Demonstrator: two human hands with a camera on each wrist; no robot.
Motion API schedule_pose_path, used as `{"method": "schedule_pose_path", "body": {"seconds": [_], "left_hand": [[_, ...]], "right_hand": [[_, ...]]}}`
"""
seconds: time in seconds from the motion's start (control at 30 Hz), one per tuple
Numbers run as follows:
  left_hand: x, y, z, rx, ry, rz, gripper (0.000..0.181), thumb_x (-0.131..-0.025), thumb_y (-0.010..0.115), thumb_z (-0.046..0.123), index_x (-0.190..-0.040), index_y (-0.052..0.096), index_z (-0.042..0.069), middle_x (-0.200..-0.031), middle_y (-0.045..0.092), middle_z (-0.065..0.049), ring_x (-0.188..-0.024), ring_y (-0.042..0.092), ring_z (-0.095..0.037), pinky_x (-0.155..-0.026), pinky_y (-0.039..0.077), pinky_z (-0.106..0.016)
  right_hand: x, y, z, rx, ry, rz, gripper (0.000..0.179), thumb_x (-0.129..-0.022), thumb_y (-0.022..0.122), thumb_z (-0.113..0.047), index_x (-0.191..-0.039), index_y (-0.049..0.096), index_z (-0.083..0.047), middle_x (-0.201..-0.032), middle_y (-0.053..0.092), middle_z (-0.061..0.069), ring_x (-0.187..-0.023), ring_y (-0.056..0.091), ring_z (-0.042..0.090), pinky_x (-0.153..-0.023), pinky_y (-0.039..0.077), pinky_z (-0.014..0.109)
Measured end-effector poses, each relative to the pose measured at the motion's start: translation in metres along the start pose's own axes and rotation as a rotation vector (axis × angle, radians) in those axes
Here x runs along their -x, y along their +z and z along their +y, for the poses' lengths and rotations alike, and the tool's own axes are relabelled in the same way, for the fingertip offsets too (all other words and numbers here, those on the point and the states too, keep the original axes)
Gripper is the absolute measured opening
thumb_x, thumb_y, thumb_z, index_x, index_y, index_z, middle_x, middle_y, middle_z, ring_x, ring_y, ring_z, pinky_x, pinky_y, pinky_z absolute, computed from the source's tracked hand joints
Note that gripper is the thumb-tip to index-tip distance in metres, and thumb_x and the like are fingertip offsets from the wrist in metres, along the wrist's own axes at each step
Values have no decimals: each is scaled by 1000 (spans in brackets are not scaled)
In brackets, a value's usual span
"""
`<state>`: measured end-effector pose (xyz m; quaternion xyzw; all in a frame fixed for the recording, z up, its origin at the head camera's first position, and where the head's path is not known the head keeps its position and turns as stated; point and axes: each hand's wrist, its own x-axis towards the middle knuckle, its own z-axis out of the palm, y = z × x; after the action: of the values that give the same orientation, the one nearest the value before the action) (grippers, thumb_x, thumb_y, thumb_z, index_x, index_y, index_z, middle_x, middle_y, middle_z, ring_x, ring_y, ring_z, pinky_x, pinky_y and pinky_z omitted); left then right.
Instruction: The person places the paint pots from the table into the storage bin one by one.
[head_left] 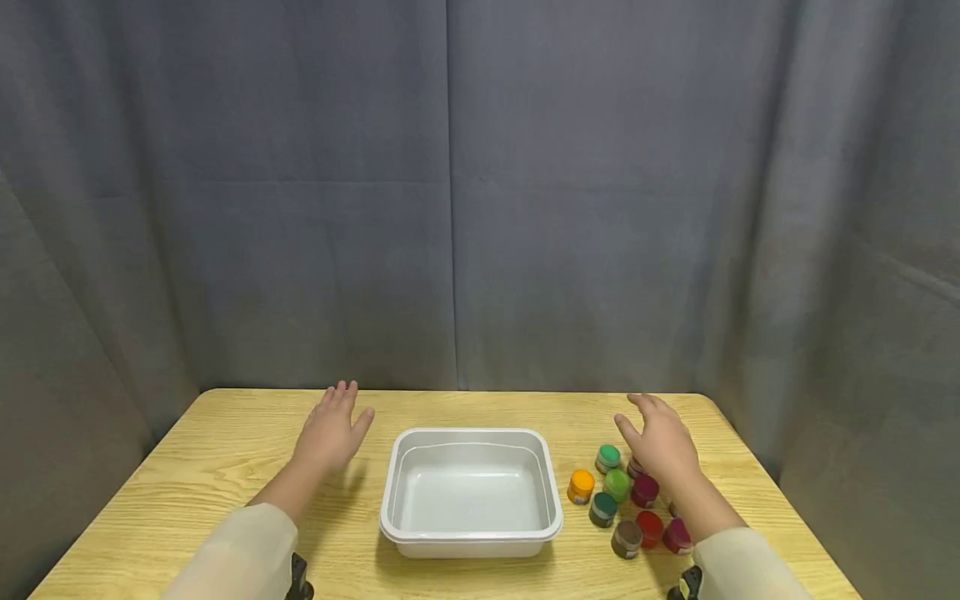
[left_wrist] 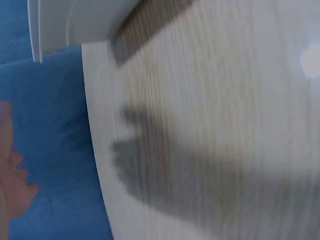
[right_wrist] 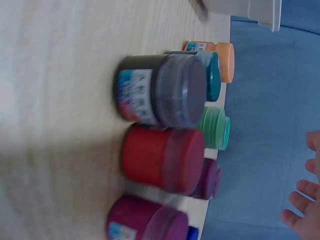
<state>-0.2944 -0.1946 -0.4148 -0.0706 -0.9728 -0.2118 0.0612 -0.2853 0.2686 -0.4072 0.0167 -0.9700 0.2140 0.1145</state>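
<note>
A white rectangular tub [head_left: 471, 546] stands in the middle of the wooden table with nothing in it. To its left my left hand [head_left: 330, 435] hovers over the table, fingers stretched forward and thumb apart, holding nothing. My right hand [head_left: 662, 442] hangs above the far side of a cluster of small paint jars, its fingers loosely bent and free of any object. Among the jars are an orange jar [head_left: 581, 487], a red jar [right_wrist: 160, 159], a brown-grey jar [head_left: 627, 539] and a magenta jar [head_left: 678, 536]. My right hand and forearm partly hide some jars.
The wooden table [head_left: 420, 583] has rounded far corners. A grey curtain [head_left: 337, 208] hangs behind it and along both sides. Dark green [head_left: 603, 509], bright green [head_left: 608, 457] and light green [head_left: 617, 484] jars stand close together, right of the tub.
</note>
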Motion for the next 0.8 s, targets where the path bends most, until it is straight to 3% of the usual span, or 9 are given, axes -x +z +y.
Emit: {"method": "schedule_pose_path", "body": {"seconds": [0.2, 0.4, 0.53, 0.8], "left_hand": [[13, 9, 5, 212, 19, 22, 71, -106, 31, 44, -156, 9, -1, -162, 12, -24, -150, 7, -45, -121, 12, -60], [31, 18, 5, 399, -37, -32, 76, -104, 26, 54, -158, 2, 7, -164, 6, -20, -151, 5, -43, -120, 11, -61], [41, 24, 7, 479, -73, -55, 76, -103, 28, 55, -158, 2, 10, -165, 5, -18, -150, 10, -43, -121, 13, -59], [52, 37, 17, 609, -59, -70, 72, -105, 35, 48, -158, 5, 9, -165, 10, -17, -150, 11, -41, -121, 14, -58]], "right_hand": [[26, -8, 15, -80, 24, 2, 58, -100, 51, -37, -143, 43, 1, -148, 38, 31, -136, 35, 51, -109, 32, 67], [50, -11, 32, -133, 56, -16, 63, -101, 48, -45, -143, 43, 1, -147, 38, 32, -133, 37, 53, -104, 37, 69], [63, -12, 39, -148, 88, -32, 66, -101, 47, -49, -144, 42, 1, -147, 37, 32, -131, 39, 53, -102, 39, 68], [86, -10, 49, -196, 111, 8, 63, -99, 53, -43, -140, 46, 4, -138, 45, 32, -122, 48, 45, -97, 47, 60]]}}
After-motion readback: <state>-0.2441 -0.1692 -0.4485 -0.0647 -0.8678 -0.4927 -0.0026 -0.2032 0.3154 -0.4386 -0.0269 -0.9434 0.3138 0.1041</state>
